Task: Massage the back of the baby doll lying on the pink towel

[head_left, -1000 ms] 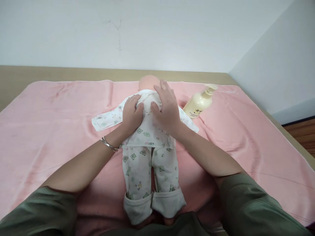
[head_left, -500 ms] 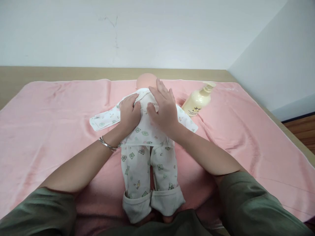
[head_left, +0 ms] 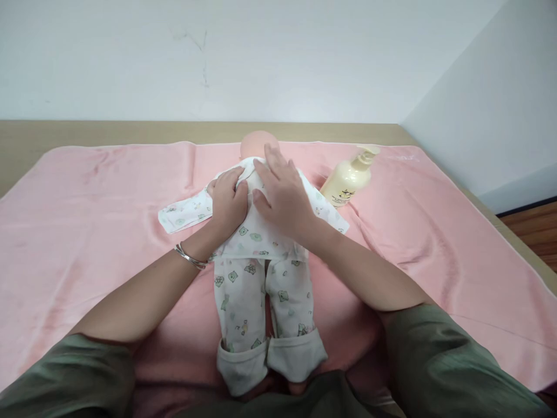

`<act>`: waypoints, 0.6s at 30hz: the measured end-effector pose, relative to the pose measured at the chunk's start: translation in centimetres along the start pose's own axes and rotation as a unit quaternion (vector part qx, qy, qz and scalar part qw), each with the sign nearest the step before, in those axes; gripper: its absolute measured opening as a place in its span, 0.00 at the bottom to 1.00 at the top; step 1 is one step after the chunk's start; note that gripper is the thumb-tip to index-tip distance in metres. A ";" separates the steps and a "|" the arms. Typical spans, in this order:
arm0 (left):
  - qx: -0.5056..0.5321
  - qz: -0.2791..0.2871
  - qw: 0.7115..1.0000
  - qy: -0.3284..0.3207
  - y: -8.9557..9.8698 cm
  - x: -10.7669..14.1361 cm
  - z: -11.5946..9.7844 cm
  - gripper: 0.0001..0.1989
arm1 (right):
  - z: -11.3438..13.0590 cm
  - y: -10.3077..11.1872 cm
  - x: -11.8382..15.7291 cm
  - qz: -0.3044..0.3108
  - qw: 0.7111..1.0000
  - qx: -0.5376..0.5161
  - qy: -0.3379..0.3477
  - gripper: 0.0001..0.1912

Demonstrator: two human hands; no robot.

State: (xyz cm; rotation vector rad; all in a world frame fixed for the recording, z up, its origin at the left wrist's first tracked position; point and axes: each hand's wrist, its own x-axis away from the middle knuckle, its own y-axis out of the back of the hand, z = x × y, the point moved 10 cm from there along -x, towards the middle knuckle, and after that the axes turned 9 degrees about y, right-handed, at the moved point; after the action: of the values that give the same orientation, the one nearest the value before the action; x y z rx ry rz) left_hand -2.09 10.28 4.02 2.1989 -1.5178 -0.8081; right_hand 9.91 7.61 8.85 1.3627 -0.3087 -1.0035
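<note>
A baby doll (head_left: 260, 144) lies on the pink blanket, its bare round head pointing away from me and no face showing. It wears a white printed top (head_left: 256, 238) and matching trousers (head_left: 243, 302) with turned-up cuffs. On the left side of its upper body, my left hand (head_left: 230, 200) is closed, fingers curled over the shoulder area and thumb on the cloth. My right hand (head_left: 285, 194) is open over the upper right of the doll's torso, fingers apart and pointing towards the head. Whether its palm presses on the cloth is hidden.
A cream pump bottle (head_left: 348, 181) leans at a tilt beside the doll's right-hand sleeve. The pink blanket (head_left: 87, 232) covers most of the wooden surface (head_left: 130, 130). White walls (head_left: 278, 58) stand behind it and at the right.
My right hand has shifted slightly left and towards me across the doll's torso. My left hand and the doll have stayed in place.
</note>
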 end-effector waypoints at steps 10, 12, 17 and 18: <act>0.014 0.007 0.999 0.038 0.0 0.2 0.2 0.20 | 1.5 2.9 0.7 -0.044 0.997 -0.021 0.054 0.28; 0.019 -0.003 0.999 0.035 0.1 0.2 0.3 0.20 | 0.8 0.5 0.4 -0.036 0.998 -0.014 0.039 0.27; 0.013 -0.013 0.999 0.035 0.2 0.3 0.5 0.20 | 2.1 1.8 1.0 -0.078 0.988 -0.118 0.064 0.32; 0.011 -0.018 0.999 0.038 0.3 0.3 0.6 0.20 | 2.7 4.8 1.8 -0.127 0.974 -0.169 0.078 0.34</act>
State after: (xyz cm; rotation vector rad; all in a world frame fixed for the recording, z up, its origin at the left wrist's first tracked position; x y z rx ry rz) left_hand -2.63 9.92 3.62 2.2509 -1.4618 -0.7128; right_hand 11.01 3.92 13.17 1.1769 0.1548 -1.0946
